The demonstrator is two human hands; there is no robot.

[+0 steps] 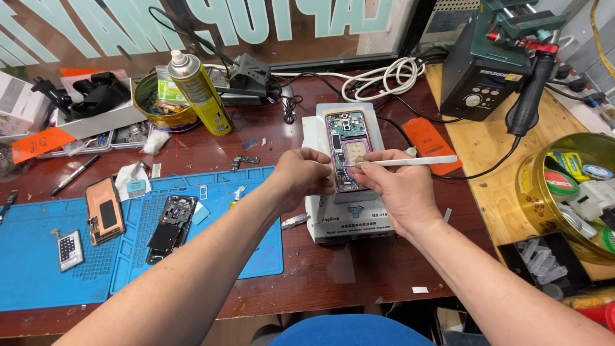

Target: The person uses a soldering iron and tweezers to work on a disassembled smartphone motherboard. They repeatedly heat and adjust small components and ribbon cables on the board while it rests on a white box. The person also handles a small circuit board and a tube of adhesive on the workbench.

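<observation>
The right hand (398, 187) has its fingers pinched shut around a thin white tool (410, 161), held nearly level with its tip pointing left onto the lower part of an opened phone (348, 148). The left hand (301, 176) is curled against the phone's left edge, fingers bent in and steadying it; whether they truly grip it I cannot tell. The phone lies face down with its back off, its purple frame and inner parts showing, on top of a pale grey box-shaped machine (349, 221) in the middle of the tabletop (320, 275).

That tabletop is dark reddish wood, scuffed and dotted with small scraps. To the left lies a blue work mat (51, 269) carrying a black phone part (169, 227), a copper-coloured back cover (104, 210) and a small grey piece (68, 250). Behind them stand a yellow spray can (200, 93) and a round gold tin (160, 106). An orange card (428, 142) lies just right of the machine. On a lighter wooden surface to the right sit a black heat station (480, 80) with its handle hanging, and a large gold tin (573, 192) full of tape rolls. A window with big pale lettering runs along the back.
</observation>
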